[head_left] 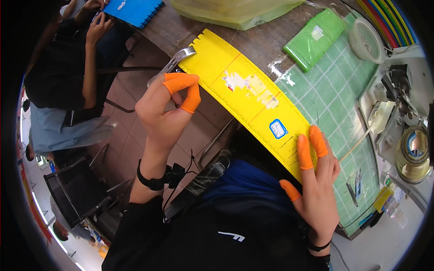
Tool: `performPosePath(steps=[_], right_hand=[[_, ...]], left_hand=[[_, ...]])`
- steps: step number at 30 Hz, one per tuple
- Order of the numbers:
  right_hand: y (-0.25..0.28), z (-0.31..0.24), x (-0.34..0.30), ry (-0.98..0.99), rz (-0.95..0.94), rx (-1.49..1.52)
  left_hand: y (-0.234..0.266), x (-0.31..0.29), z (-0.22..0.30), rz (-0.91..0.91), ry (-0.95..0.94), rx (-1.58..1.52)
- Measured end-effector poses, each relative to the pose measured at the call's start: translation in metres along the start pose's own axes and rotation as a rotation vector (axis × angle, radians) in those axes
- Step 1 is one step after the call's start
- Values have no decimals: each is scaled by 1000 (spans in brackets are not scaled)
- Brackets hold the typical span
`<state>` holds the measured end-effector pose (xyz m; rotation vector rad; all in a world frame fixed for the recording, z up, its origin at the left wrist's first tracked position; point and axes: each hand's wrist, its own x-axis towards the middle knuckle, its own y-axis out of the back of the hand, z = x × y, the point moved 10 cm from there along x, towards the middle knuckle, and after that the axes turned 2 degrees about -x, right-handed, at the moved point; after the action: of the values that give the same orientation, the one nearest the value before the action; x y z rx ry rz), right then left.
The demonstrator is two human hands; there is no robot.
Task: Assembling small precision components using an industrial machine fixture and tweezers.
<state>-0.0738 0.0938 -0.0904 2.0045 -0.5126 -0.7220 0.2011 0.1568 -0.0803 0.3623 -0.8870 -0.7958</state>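
A long yellow board lies aslant along the table's near edge, with small dark marks along its borders, a notched far-left end and a worn patch of paper. A silver metal clamp sits on that end. Just off the board's near edge, my left hand is raised, its orange-capped thumb and finger pinched together; anything between them is too small to make out. My right hand rests on the board's right end, its orange-capped fingers stretched out and thumb apart. Fine dark strands lie beside those fingertips.
On the green gridded mat are a green wrapped pack, a clear round tub and tweezers. A yellow plastic bag lies behind. Another person works at a blue board, upper left.
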Motion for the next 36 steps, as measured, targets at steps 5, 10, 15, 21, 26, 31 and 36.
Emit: performPosePath(steps=[5, 10, 15, 21, 26, 31, 36], right_hand=[[1, -3, 1, 9, -6, -15], [0, 1, -1, 11, -20, -24], [2, 0, -2, 19, -4, -28], [2, -8, -3, 54, 7, -31], [5, -10, -9, 39, 48, -67], [24, -14, -20, 35, 161, -9], [39, -23, -36, 89, 250, 32]], left_hand=[[-5, -10, -1, -21, -52, 108], [-7, -17, -2, 44, -122, 140], [12, -47, -26, 86, 29, 3], [6, -141, -141, 58, 944, -488], [9, -99, -143, 303, 817, -832], [-3, -66, -119, 260, 680, -1149], [-40, -135, -120, -384, 820, -914]])
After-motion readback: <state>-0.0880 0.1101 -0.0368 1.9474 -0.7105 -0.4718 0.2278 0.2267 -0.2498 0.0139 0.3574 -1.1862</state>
